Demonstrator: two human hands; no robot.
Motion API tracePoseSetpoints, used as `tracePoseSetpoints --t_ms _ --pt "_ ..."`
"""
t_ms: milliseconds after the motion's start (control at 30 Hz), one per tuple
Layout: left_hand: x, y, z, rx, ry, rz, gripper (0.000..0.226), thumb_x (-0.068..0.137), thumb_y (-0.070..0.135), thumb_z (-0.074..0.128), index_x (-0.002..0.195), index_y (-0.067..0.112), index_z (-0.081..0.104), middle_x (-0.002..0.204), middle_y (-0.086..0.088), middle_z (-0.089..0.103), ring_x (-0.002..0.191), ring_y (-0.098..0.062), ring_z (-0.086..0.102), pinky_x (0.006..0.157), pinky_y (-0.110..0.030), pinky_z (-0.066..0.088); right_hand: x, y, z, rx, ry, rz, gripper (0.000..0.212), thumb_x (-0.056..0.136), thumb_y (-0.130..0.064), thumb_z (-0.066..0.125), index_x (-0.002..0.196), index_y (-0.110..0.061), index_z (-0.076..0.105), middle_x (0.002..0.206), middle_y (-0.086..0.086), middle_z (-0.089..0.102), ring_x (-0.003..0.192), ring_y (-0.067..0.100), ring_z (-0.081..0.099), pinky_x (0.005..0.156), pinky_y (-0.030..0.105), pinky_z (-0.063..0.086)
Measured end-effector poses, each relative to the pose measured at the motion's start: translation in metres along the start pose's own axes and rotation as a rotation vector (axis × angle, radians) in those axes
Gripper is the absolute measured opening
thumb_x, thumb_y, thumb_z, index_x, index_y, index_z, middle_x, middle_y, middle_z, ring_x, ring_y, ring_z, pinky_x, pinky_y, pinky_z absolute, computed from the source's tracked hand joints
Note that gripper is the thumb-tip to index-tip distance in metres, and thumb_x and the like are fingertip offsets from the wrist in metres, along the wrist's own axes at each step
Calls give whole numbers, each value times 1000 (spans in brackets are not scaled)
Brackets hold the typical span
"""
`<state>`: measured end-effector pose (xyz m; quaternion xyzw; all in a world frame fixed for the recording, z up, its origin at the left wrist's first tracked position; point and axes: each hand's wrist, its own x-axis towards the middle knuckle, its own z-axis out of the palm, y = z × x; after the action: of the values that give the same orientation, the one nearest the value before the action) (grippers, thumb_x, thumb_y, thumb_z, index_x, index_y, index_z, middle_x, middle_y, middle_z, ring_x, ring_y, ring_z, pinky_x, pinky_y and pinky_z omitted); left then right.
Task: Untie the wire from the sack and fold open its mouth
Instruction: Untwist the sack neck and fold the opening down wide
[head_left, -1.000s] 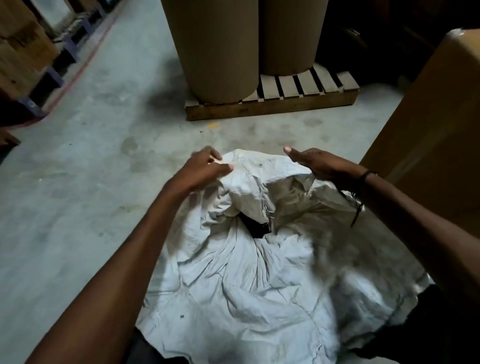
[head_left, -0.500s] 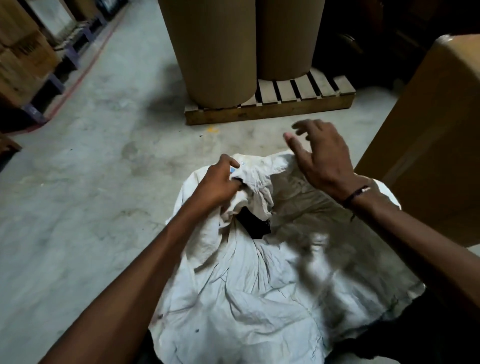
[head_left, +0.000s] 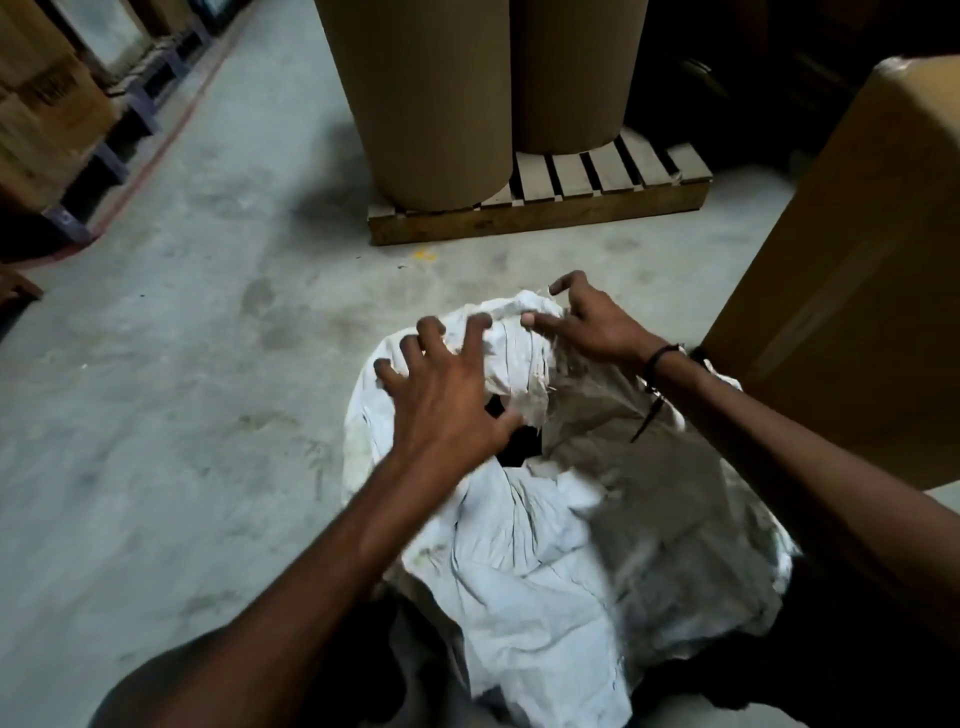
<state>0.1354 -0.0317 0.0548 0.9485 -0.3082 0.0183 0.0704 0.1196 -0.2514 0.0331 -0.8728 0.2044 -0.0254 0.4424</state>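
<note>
— Where's the sack (head_left: 545, 561) from where you stand?

— On the concrete floor (head_left: 208, 364), right in front of the person, with a big cardboard box (head_left: 857, 291) just to its right. White, crumpled, and a dark gap shows at its mouth (head_left: 517, 447).

— And the hands?

— The left hand (head_left: 447, 400) is spread wide, fingers splayed, lying over the bunched cloth at the left of the mouth, holding nothing. The right hand (head_left: 587, 322) is at the far edge, fingers bent down into the folded cloth; whether it really grips it, I cannot tell.

— Any wire?

— None I can make out. Beyond, two tall cardboard rolls (head_left: 431, 93) stand on a wooden pallet (head_left: 587, 205).
</note>
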Motion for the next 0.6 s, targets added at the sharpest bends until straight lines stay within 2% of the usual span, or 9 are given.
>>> tracePoseSetpoints --t_ms 67,133,200,300,367,400,467,533,600 --pt "-23 9 19 167 27 -37 99 71 54 80 151 31 26 144 -21 37 122 -40 49 106 -66 30 -3 -5 -5 278 -97 121 48 93 -46 74 119 -14 50 86 7 68 66 21 63 50 32 54" --pt "-23 0 35 216 57 -66 89 81 23 76 154 27 25 136 -21 46 108 -38 60 106 -70 33 -12 -12 -7 410 -176 139 33 95 -41 74 101 -15 53 73 13 58 55 25 54 44 31 52" --pt "-12 -20 39 47 9 -51 87 83 3 66 152 28 18 128 -14 49 106 -35 62 106 -66 37 -17 -16 -6 396 -157 130 39 93 -45 74 108 -16 54 78 12 64 57 23 56 46 30 52" --pt "5 -39 23 -461 -93 37 69 79 -4 54 138 27 34 96 -7 60 88 -29 61 84 -47 51 -20 -8 -6 -68 150 4 75 87 -62 73 136 -14 43 91 5 71 71 17 63 60 31 49" --pt "17 -46 13 -695 -162 23 56 80 -6 48 127 23 49 77 -2 59 69 -19 56 67 -36 45 -26 4 -3 -514 437 -190 79 89 -66 62 143 -14 37 106 10 66 89 29 63 75 40 48" --pt "22 -46 9 -798 -179 -7 50 80 -6 48 122 20 56 80 0 63 69 -15 57 66 -33 43 -32 5 -1 -630 526 -295 76 91 -63 57 146 -15 35 115 12 63 97 33 61 82 44 47" --pt "37 -47 6 -991 -209 -88 40 80 -5 49 111 14 66 97 -2 71 80 -11 62 68 -23 47 -45 3 7 -671 518 -457 80 93 -65 51 153 -17 30 124 12 60 103 32 59 89 48 45" --pt "53 -51 0 -1137 -281 -198 43 78 -14 44 102 11 69 98 -6 72 85 -18 63 65 -20 50 -51 3 17 -728 393 -510 96 89 -77 46 161 -19 19 128 10 60 107 32 58 95 52 42" --pt "66 -58 -3 -1255 -399 -287 50 74 -20 37 102 7 69 96 -11 71 86 -26 64 62 -20 54 -46 8 28 -831 338 -524 101 90 -82 39 164 -18 11 117 10 65 99 33 62 93 52 41"
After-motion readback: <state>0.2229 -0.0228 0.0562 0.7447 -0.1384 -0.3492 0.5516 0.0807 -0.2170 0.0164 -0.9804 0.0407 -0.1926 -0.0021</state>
